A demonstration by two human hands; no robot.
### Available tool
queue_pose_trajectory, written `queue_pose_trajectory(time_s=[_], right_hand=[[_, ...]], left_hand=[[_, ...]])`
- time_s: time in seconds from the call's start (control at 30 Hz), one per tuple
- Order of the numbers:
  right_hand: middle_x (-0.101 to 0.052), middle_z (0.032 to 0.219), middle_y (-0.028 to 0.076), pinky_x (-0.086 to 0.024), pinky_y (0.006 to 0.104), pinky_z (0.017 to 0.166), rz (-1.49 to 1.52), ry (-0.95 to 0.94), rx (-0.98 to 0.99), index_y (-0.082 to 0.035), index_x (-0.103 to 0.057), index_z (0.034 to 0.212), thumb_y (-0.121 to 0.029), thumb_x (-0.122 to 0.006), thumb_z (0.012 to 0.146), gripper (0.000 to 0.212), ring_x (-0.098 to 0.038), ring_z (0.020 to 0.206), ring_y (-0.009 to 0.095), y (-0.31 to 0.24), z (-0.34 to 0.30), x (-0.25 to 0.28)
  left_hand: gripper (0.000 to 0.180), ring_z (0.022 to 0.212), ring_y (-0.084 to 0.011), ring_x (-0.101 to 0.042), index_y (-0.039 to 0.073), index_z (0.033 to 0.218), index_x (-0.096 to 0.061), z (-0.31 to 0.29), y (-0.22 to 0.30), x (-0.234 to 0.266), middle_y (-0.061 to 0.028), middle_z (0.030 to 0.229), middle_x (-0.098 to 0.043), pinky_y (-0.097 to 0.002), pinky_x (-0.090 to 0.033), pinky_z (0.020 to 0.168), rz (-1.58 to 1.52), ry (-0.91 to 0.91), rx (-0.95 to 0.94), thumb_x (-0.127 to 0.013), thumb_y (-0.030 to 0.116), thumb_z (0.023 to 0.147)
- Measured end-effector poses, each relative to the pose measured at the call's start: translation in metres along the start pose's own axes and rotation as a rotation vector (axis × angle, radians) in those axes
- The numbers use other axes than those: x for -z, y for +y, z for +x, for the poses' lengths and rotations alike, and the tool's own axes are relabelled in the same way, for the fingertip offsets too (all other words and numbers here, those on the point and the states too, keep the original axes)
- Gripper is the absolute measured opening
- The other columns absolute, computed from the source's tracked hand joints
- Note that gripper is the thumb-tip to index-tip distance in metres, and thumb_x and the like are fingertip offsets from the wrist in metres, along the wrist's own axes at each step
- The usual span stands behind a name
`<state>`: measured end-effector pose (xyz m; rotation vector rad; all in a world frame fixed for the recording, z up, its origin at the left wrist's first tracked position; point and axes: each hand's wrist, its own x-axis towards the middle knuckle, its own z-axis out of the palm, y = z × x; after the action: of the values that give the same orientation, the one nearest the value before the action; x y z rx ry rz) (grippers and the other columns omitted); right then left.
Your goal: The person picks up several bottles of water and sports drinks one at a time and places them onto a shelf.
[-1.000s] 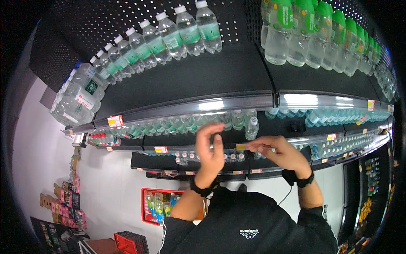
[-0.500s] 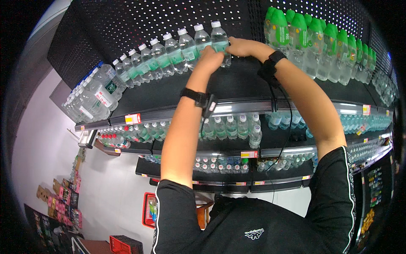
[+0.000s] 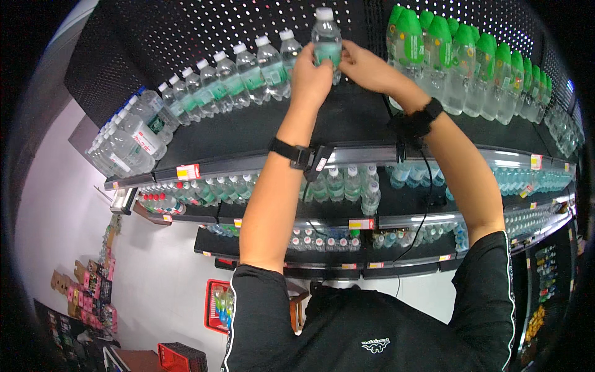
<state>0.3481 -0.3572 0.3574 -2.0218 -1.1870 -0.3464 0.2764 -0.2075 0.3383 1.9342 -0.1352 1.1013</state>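
Observation:
A clear water bottle (image 3: 326, 37) with a white cap and pale green label is raised above the row on the top shelf. My left hand (image 3: 312, 77) is closed around its lower left side, with the thumb across the front. At its right side my right hand (image 3: 367, 67) has its curled fingers against the bottle; some fingertips are hidden. Left of my hands stands a row of matching bottles (image 3: 250, 71), upright along the shelf. Black straps (image 3: 291, 152) with small devices circle both wrists.
Green-capped bottles (image 3: 463, 65) stand on the right of the top shelf (image 3: 248, 133). Larger clear bottles (image 3: 139, 133) fill its left end. A perforated black panel (image 3: 204, 31) rises behind. Lower shelves hold more bottles (image 3: 334, 183). A red basket (image 3: 214, 307) sits on the floor.
The bottle between my hands has risen out of line with the row. Both hands have shifted slightly, the right one to the right at the wrist.

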Motion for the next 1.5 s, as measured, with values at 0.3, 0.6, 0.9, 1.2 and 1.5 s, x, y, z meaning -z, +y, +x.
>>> queue_pose_trajectory(time_s=[0.3,0.6,0.9,1.2,1.5], right_hand=[[-0.054,0.142,0.019,-0.043,0.0391,0.107,0.177,0.228,0.32,0.0,-0.036,0.152,0.003,-0.053,0.092,0.063,-0.051,0.136,0.026,-0.122,-0.15,0.01],[-0.051,0.136,0.027,-0.048,0.0442,0.102,0.35,-0.009,0.015,0.004,-0.042,0.147,0.002,-0.061,0.081,0.069,-0.057,0.12,0.043,-0.097,-0.303,-0.076],[-0.048,0.142,0.024,-0.039,0.0429,0.111,0.522,-0.032,-0.298,-0.002,-0.036,0.152,0.007,-0.057,0.087,0.069,-0.048,0.133,0.041,-0.009,-0.353,-0.188],[-0.035,0.156,0.028,-0.032,0.0417,0.117,0.46,-0.073,-0.531,0.003,-0.024,0.156,0.0,-0.058,0.089,0.075,-0.035,0.145,0.043,0.033,-0.35,-0.228],[-0.034,0.156,0.028,-0.034,0.043,0.116,0.569,-0.059,-0.459,-0.001,-0.019,0.159,0.0,-0.06,0.089,0.081,-0.036,0.144,0.042,0.006,-0.376,-0.248]], left_hand=[[0.064,0.123,-0.0288,-0.054,-0.001,0.14,-0.047,-0.122,0.077,0.041,-0.0156,0.136,-0.051,-0.0397,-0.047,0.102,-0.113,0.346,-0.437,-0.075,0.005,0.083],[0.076,0.119,-0.0321,-0.055,-0.008,0.144,-0.046,-0.326,0.051,0.048,-0.02,0.132,-0.05,-0.0412,-0.047,0.099,0.083,0.2,-0.078,-0.084,0.01,0.08],[0.064,0.124,-0.0364,-0.052,0.0,0.146,-0.044,-0.386,-0.061,0.0,-0.0207,0.135,-0.05,-0.044,-0.043,0.103,0.202,-0.083,0.265,-0.074,0.01,0.09],[0.054,0.121,-0.0353,-0.054,-0.002,0.144,-0.042,-0.39,-0.132,-0.055,-0.0208,0.133,-0.049,-0.0416,-0.044,0.102,-0.014,-0.069,0.316,-0.065,0.014,0.098],[0.048,0.116,-0.032,-0.057,-0.001,0.142,-0.046,-0.376,-0.129,-0.056,-0.0196,0.131,-0.052,-0.0403,-0.049,0.094,-0.006,-0.096,0.388,-0.062,0.017,0.1]])
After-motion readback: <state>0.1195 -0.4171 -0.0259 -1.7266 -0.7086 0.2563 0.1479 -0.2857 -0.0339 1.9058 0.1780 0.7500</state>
